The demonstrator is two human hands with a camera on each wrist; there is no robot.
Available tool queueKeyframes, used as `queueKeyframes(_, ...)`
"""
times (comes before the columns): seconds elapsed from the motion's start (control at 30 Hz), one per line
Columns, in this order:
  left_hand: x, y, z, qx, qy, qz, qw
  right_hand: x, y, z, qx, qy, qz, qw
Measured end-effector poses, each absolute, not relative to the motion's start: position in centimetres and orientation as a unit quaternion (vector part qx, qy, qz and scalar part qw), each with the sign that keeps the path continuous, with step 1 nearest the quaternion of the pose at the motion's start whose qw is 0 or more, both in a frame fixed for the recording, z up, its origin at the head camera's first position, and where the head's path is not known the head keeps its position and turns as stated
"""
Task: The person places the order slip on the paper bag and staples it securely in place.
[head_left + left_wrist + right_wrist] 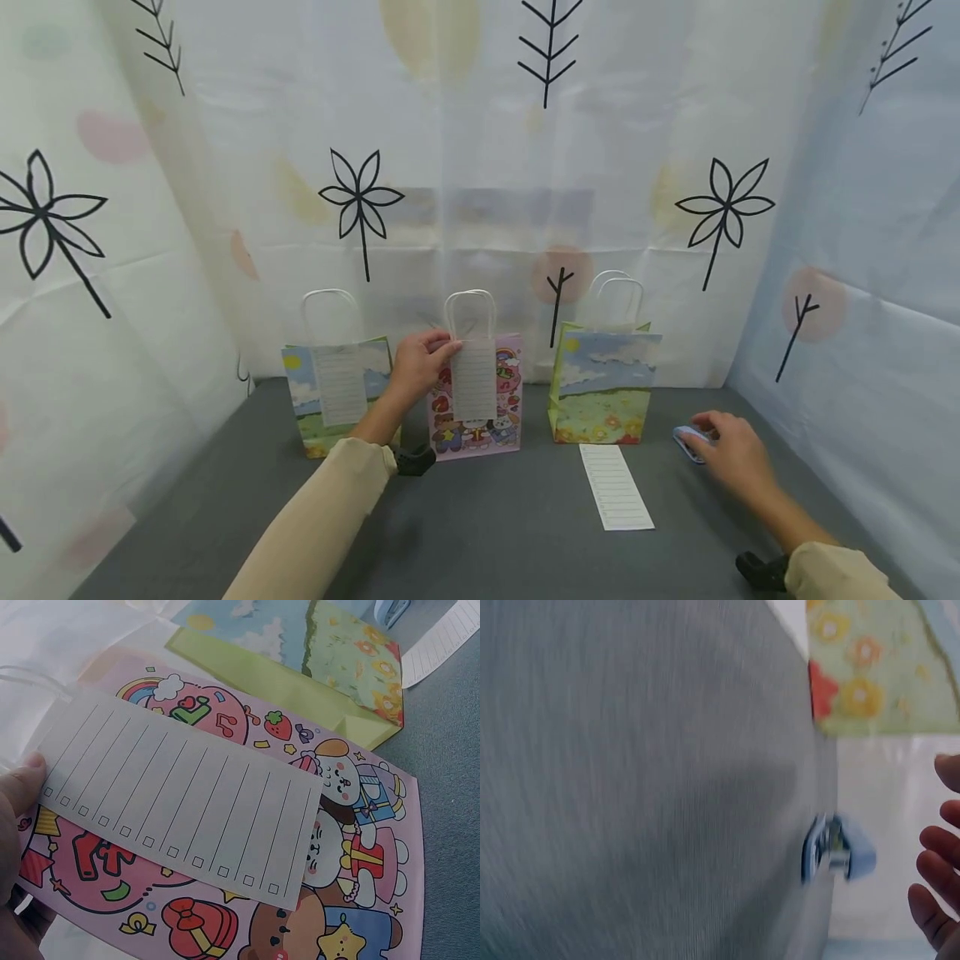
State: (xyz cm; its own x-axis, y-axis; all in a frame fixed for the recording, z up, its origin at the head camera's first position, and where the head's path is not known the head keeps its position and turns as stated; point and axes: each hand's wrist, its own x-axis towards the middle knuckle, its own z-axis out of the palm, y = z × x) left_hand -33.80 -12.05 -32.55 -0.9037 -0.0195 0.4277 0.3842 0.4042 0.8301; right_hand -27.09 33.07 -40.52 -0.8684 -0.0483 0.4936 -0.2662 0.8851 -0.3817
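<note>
My left hand (420, 364) pinches the upper left of a lined paper slip (475, 383) against a pink gift bag (510, 417). In the left wrist view the thumb (28, 776) lies on the slip's edge, with the other fingers behind the bag. Small checkboxes run along one side of the slip (180, 802). My right hand (731, 458) is over a small blue stapler (692, 446) on the table's right side. The right wrist view shows its fingers (937, 874) loosely bent and apart from the stapler (840, 847).
A landscape-print gift bag (303, 400) with a lined slip (341, 387) on its front stands at left. Another landscape-print bag (603, 400) stands right of the pink one. A loose slip (617, 487) lies before it on the grey table (510, 533). Printed cloth (480, 225) hangs behind.
</note>
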Motion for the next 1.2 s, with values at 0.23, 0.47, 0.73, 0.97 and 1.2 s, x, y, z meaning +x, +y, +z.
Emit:
queueKeyframes(0.23,-33.9,-12.1,-32.6,-0.123,-0.814,-0.534,0.191,-28.1,34.9,-40.8,0.068,-0.97,0.155,0.173)
queueKeyframes(0.47,-33.9,-12.1,-32.6,-0.124,-0.816,-0.531,0.19,-28.8,35.9,-41.4,0.051,-0.983,0.144,0.097)
queueKeyframes(0.73,-33.9,-12.1,-32.6,-0.122,-0.818,-0.528,0.192,-28.5,35.8,-41.6,0.025,-0.977,0.192,0.085)
queueKeyframes(0.97,-34.1,-12.2,-32.7,-0.12,-0.818,-0.53,0.191,-29.1,35.6,-42.0,-0.009,-0.974,0.214,0.075)
queueKeyframes(1.2,-33.9,-12.2,-32.6,-0.127,-0.813,-0.535,0.192,-29.5,34.9,-41.9,0.025,-0.969,0.23,0.092)
